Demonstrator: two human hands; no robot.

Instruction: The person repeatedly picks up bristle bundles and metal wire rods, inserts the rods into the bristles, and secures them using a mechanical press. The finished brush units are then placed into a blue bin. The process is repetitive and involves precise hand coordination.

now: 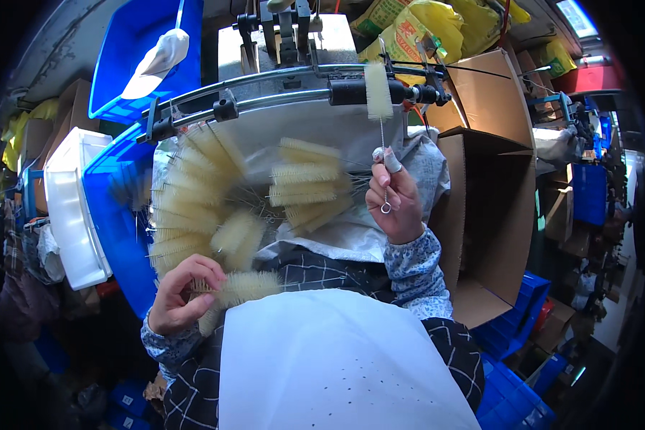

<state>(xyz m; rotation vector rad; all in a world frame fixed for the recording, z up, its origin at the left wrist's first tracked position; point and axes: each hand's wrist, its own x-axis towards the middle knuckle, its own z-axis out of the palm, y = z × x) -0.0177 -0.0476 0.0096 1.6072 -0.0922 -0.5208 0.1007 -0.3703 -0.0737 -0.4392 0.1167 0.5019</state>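
Observation:
My right hand [398, 197] pinches the twisted wire handle of a bottle brush [379, 92]. That brush stands upright, its pale bristle head up in front of the machine's rod and its wire loop below my fingers. White wraps cover some of the fingertips. At the lower left, my left hand [186, 294] is closed around the bristle tip of another bottle brush [251, 287], which lies sideways over my lap with its wire to the right. Ahead of my hands, several more cream brushes lie in a left pile [193, 193] and a middle pile [304, 175].
A metal machine with a horizontal rod [287, 97] crosses the far side. An opened cardboard box [491, 222] stands to the right. Blue bins [111, 193] and a white tub [75, 208] are on the left. A white sheet [337, 365] covers my lap; yellow sacks [423, 32] lie behind.

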